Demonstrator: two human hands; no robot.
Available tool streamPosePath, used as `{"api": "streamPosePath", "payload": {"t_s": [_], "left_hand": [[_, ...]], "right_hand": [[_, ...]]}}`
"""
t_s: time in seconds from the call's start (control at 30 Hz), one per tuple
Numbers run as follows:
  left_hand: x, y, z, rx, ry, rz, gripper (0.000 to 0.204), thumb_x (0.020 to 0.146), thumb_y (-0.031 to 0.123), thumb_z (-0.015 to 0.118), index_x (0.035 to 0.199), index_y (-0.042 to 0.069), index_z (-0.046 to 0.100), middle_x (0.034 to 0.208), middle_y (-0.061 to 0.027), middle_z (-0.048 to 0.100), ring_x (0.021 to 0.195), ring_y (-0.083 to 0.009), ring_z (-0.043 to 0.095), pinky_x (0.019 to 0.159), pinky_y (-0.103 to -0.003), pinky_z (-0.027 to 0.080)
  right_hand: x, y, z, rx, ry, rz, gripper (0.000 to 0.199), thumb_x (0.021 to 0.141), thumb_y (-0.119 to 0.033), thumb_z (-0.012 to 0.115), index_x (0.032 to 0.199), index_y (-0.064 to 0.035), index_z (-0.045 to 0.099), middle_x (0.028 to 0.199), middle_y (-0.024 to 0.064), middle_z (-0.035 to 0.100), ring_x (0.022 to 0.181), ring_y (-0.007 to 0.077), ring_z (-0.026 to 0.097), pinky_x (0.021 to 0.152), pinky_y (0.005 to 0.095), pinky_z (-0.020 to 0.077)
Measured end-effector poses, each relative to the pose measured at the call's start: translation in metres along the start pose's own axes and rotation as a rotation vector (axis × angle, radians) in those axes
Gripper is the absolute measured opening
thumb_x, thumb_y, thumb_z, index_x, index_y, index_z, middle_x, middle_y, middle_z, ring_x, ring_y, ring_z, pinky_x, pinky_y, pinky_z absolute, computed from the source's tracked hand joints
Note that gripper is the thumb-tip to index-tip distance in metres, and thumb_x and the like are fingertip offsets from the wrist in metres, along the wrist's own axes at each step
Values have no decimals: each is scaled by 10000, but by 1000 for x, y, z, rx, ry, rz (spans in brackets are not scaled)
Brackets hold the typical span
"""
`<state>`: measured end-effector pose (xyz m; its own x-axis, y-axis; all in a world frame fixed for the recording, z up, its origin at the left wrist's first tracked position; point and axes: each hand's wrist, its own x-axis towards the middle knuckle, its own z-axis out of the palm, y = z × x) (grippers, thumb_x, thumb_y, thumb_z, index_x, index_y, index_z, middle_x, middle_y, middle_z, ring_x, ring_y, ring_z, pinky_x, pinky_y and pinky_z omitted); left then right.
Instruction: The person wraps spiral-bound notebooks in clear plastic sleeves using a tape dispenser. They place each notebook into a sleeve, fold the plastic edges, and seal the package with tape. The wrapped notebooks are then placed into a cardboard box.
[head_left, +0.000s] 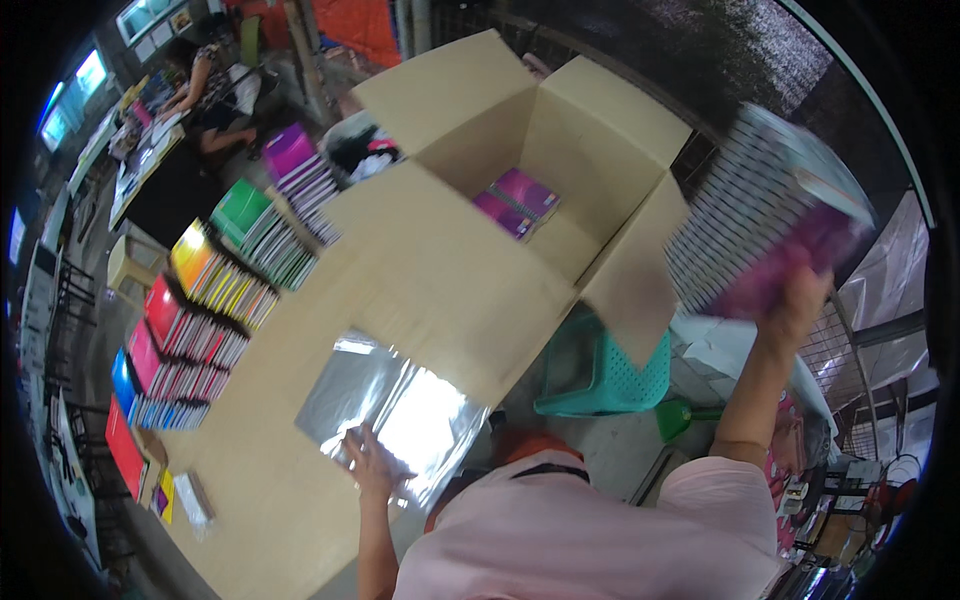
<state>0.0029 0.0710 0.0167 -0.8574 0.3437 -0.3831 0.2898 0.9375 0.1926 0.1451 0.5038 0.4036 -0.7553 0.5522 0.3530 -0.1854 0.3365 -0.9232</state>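
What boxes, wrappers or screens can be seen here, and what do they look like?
Cardboard box: centre top, tan, flaps open, purple notebooks inside.
Clear plastic bag: flat on the cardboard surface, shiny, under the left hand.
Screens: far upper left, glowing blue-white rectangles.
Notebook stack: purple-covered, held up by the right hand.

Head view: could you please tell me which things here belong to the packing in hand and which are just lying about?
In hand:
- notebook stack, held up by right hand
- plastic bags, under left hand
- open carton with purple books inside

Lying about:
- coloured notebook piles
- teal stool
- green scoop
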Motion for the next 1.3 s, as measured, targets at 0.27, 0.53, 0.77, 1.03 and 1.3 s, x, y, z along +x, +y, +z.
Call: {"api": "streamPosePath", "payload": {"t_s": [0.27, 0.53, 0.77, 1.03, 1.3], "left_hand": [[-5, 36, -21, 66, -61, -134, 1565, 276, 323, 946, 1508, 145, -3, 1543, -212, 57, 1428, -383, 102, 1070, -677, 110], [4, 36, -15, 97, -96, -154, 1559, 273, 298, 948, 1507, 146, 7, 1551, -203, 43, 1433, -388, 78, 1075, -670, 118], [2, 36, -25, 24, -145, -154, 1494, 309, 326, 948, 1502, 162, 63, 1546, -207, 20, 1427, -395, 73, 1053, -694, 119], [-8, 8, -30, -31, -35, -17, 1437, 327, 388, 929, 1500, 207, 119, 1477, -205, 231, 1370, -437, 194, 1040, -710, 131], [-15, -50, -97, -311, 350, -44, 874, 676, 346, 797, 1404, 173, 345, 1368, -163, 423, 1304, -337, 379, 1035, -638, 257]], "right_hand": [[215, 181, 24, -935, -902, 547, 625, 734, -255, 775, 1225, 35, 519, 1069, 227, 632, 897, 315, 650, 823, 434, 517], [151, 378, 67, -284, -1392, 1293, 548, 802, -357, 738, 1177, 4, 567, 1059, 141, 645, 932, 224, 606, 744, 385, 518], [109, 413, 101, -977, -1671, 240, 589, 735, -529, 730, 938, 17, 645, 727, 136, 655, 671, 249, 606, 620, 418, 476], [270, 147, 135, -1290, -1187, 99, 534, 746, -446, 751, 991, 6, 609, 665, 133, 633, 489, 202, 631, 497, 352, 501], [133, -89, 345, -687, -1495, -756, 549, 745, -368, 742, 1128, -7, 584, 753, 117, 653, 691, 289, 652, 622, 389, 487]]}}
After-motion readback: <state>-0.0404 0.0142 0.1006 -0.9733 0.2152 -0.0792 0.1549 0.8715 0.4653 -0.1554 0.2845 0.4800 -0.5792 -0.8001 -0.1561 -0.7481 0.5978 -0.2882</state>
